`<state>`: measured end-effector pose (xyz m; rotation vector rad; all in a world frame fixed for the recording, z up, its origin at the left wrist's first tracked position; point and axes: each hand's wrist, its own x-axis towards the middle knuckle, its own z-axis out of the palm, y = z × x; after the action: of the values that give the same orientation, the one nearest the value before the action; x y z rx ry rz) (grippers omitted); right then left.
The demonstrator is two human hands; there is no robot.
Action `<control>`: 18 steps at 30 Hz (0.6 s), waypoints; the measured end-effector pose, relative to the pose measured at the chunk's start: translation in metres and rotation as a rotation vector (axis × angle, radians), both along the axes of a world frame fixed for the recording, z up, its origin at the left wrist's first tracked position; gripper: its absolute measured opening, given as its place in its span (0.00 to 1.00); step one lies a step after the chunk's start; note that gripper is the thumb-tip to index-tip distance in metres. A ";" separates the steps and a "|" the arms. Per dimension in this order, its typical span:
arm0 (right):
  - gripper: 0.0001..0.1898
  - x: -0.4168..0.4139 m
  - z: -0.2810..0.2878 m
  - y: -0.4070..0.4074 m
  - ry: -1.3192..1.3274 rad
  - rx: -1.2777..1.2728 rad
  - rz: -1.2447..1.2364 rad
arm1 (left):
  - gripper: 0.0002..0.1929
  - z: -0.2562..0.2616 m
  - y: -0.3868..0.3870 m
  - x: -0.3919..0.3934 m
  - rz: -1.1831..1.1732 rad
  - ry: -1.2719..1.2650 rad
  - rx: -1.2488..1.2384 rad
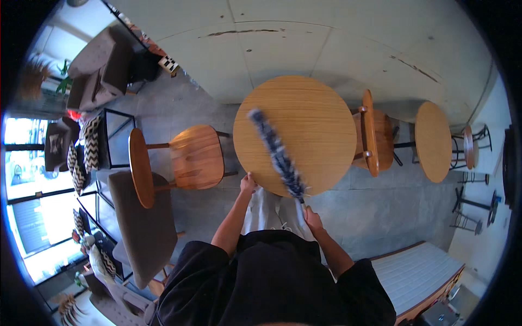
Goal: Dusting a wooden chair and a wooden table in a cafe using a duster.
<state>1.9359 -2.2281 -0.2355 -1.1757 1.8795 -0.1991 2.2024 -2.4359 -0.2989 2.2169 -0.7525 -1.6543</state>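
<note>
My right hand [312, 220] is closed around the handle of a fluffy blue-grey duster [278, 153]. The duster slants up and left over a round wooden table [326, 118], its head blurred. Whether its fibres touch the tabletop cannot be told. At the table's near left rim is my left hand [248, 184], fingers bent against the edge; its grip is partly hidden.
A wooden chair [196, 157] stands left of the table, another chair [370, 132] close on its right. Behind the table rises a pale panelled wall [285, 53]. A grey upholstered seat [142, 232] is at lower left, a white mattress [416, 277] at lower right.
</note>
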 end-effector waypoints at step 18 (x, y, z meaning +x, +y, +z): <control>0.16 -0.066 -0.006 0.008 0.216 -0.179 -0.383 | 0.39 0.051 0.085 -0.071 -0.143 0.263 0.037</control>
<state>1.8701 -2.2196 -0.2417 -0.9720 2.3098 -0.4757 2.1312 -2.3508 -0.2481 1.9530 -0.8297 -1.9932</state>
